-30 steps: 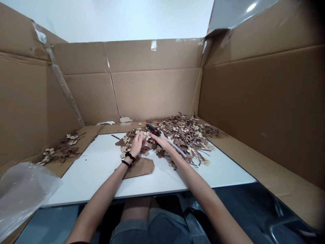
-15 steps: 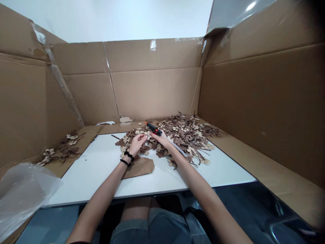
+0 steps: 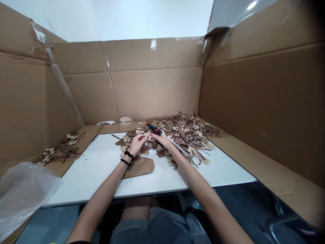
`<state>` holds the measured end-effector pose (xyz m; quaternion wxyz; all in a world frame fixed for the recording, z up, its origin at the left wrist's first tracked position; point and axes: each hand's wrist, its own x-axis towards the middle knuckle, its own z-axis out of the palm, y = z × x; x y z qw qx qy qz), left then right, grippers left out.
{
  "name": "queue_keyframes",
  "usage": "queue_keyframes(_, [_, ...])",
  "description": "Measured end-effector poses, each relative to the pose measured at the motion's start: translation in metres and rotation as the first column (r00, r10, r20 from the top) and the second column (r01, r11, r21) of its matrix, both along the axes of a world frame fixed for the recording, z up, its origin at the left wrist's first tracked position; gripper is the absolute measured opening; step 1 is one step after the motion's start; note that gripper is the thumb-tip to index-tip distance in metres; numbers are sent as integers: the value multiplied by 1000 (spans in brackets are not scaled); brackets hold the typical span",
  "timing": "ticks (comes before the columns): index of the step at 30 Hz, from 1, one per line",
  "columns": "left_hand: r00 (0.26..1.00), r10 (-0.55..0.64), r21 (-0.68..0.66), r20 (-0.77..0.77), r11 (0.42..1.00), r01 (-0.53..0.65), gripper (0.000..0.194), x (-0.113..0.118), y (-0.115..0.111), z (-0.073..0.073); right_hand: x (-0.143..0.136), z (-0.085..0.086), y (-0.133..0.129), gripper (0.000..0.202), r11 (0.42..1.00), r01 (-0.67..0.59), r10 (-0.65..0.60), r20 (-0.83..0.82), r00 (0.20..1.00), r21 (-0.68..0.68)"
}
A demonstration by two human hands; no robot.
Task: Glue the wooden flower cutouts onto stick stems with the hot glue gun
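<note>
My right hand (image 3: 164, 139) is closed round a black and orange glue gun (image 3: 153, 128), its orange tip facing up and left, with a clear glue stick trailing back along the forearm. Close beside it, my left hand (image 3: 137, 143) pinches a small cream flower piece (image 3: 146, 134); a thin brown strip (image 3: 148, 145) hangs down below the fingertips. Both hands are over the near left side of a pile of brown and cream flower pieces and strips (image 3: 180, 132). How the flower and strip meet is too small to tell.
A torn cardboard piece (image 3: 142, 166) lies on the white board (image 3: 91, 169) near my left wrist. Cardboard walls (image 3: 157, 88) stand at the back and both sides. At left are a smaller flower cluster (image 3: 64, 150) and a clear plastic bag (image 3: 25, 189).
The brown strip now shows hanging below my left fingertips, where it was not distinct before. Both hands have barely moved.
</note>
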<state>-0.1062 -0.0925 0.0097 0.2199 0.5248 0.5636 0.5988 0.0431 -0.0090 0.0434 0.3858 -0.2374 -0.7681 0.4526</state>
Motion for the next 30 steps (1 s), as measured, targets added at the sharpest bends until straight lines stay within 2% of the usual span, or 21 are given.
queue_keyframes(8, [991,82,17,-102,997,-80,27,0,1,-1,-2,-2,1,25,993,-109,110,25,994,-39])
queue_keyframes(20, [994,81,13,-79,997,-80,25,1,0,1,-6,-9,6,18,993,-103,106,50,993,-55])
queue_keyframes(30, [997,63,20,-33,998,-63,25,-1,2,-1,-1,-5,3,18,994,-92,94,28,995,-56])
